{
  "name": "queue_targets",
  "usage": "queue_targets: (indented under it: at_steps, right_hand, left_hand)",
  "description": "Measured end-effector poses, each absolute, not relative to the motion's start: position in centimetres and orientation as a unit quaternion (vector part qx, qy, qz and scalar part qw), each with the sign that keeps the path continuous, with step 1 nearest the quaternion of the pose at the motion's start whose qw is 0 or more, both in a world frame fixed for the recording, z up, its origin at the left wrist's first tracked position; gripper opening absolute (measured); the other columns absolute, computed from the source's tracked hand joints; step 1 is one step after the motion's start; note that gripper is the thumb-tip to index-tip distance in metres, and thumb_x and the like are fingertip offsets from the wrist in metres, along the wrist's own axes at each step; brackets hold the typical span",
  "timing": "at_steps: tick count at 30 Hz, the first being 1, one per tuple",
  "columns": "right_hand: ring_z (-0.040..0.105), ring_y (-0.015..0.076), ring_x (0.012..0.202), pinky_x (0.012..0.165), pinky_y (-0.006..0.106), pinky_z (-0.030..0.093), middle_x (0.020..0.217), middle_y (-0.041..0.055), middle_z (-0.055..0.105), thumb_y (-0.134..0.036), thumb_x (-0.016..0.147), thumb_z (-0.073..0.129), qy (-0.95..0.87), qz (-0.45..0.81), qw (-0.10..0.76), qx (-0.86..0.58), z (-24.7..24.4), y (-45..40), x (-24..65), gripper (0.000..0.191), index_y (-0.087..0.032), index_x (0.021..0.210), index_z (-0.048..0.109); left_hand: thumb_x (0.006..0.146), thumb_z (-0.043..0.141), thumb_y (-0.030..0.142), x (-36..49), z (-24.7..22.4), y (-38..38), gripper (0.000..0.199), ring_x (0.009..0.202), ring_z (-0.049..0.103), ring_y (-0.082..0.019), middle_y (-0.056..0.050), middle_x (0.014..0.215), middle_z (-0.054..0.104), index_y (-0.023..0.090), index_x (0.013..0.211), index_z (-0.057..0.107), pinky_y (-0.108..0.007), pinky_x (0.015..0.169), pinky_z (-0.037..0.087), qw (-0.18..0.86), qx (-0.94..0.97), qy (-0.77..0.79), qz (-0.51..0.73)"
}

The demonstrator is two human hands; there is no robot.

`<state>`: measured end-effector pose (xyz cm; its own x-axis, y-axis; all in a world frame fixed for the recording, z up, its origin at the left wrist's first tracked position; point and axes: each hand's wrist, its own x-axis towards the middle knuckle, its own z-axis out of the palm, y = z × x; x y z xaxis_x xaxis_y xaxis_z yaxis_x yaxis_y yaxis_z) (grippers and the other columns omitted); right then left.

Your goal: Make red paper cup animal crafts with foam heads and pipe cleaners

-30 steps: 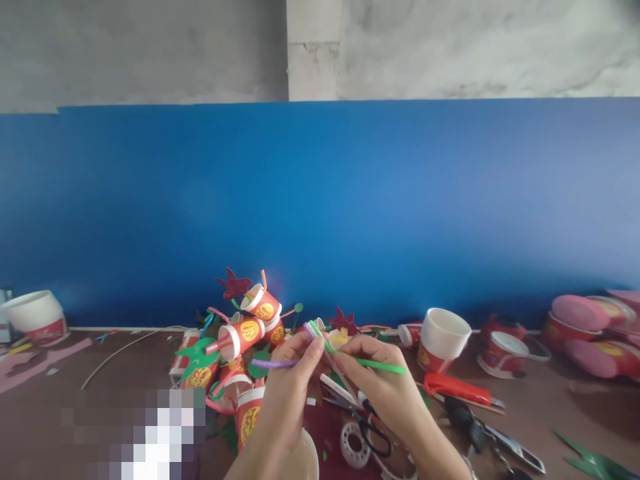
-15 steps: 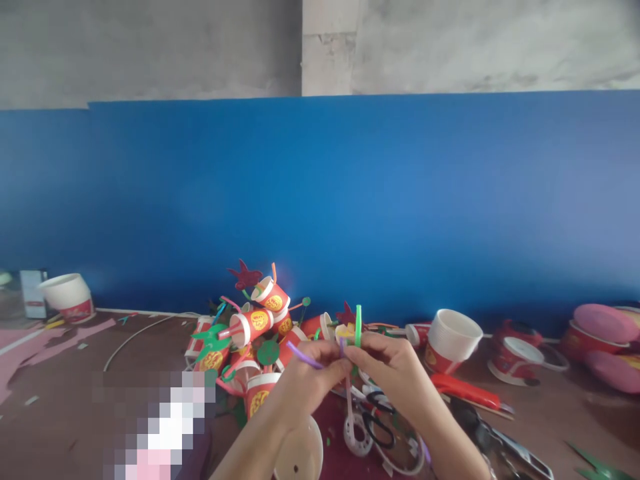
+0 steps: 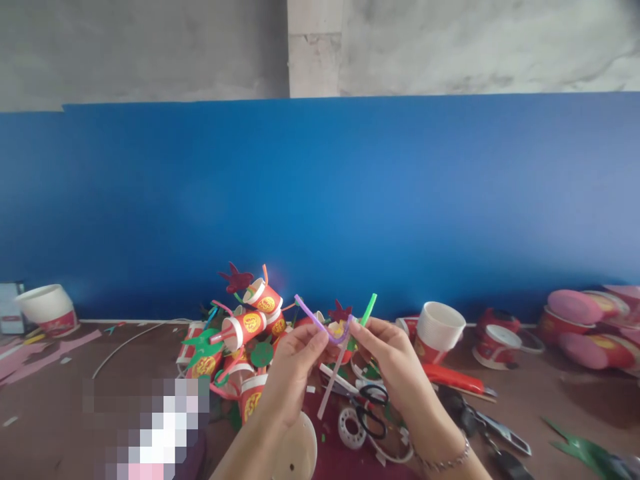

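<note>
- Purple straw (image 3: 310,313), one: in the air above the table (image 3: 55,427), bent into a shallow U between my hands; long arm rising toward eleven o'clock.
- Left hand (image 3: 295,360): thumb and fingertips pinching the straw left of the bend.
- Right hand (image 3: 387,357): thumb and forefinger pinching its other side, together with a green straw (image 3: 369,310) pointing to one o'clock.
- Pale stem (image 3: 331,383): hanging toward seven o'clock below the right pinch; its join cannot be made out.
- Risk, crease: squeezing or pulling hard at the bend could flatten the tube.
- Risk, slip: two straws share my right pinch, so easing those fingers might free either.
- Risk, snag: lowering my hands could catch the stem on the scissors (image 3: 361,400), five o'clock.
- Nearby: cup pile (image 3: 250,327), nine o'clock; cup stack (image 3: 440,323), three o'clock.
</note>
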<state>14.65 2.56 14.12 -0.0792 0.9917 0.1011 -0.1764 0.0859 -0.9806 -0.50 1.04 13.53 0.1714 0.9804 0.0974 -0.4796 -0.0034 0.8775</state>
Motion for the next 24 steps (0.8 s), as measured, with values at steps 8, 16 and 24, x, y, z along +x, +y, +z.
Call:
queue_targets:
  at_steps: [8, 16, 24]
  right_hand:
    - [0.045, 0.0097, 0.054, 0.050, 0.022, 0.034, 0.061, 0.0006, 0.060, -0.050, 0.065, 0.077, -0.565, 0.553, 0.486, -0.372, 15.1, 1.6, 14.3, 0.036, -0.015, 0.071, 0.073]
    - [0.053, 0.0139, 0.060, 0.056, 0.026, 0.041, 0.063, 0.0020, 0.063, -0.053, 0.068, 0.073, -0.622, 0.561, 0.415, -0.356, 14.9, 1.7, 14.5, 0.038, -0.015, 0.070, 0.074]
    - [0.055, 0.0125, 0.061, 0.060, 0.025, 0.044, 0.069, 0.0023, 0.067, -0.047, 0.072, 0.072, -0.556, 0.550, 0.504, -0.368, 14.8, 1.6, 13.9, 0.031, -0.017, 0.078, 0.072]
  left_hand:
    - [0.072, 0.073, 0.044, -1.8, 13.7, 1.0, 0.032, 0.066, 0.055, -0.012, -0.002, 0.070, 0.063, 0.013, 0.073, 0.065, -0.024, 0.064, 0.039, 0.677, 0.513, 0.300, 0.435]
    - [0.067, 0.075, 0.049, -2.8, 13.3, 1.6, 0.038, 0.061, 0.053, -0.011, -0.001, 0.065, 0.061, 0.013, 0.073, 0.066, -0.024, 0.063, 0.038, 0.686, 0.553, 0.305, 0.362]
    - [0.070, 0.074, 0.046, -3.2, 15.1, 0.7, 0.039, 0.081, 0.060, -0.015, -0.002, 0.090, 0.065, 0.019, 0.096, 0.063, -0.028, 0.074, 0.044, 0.598, 0.572, 0.383, 0.410]
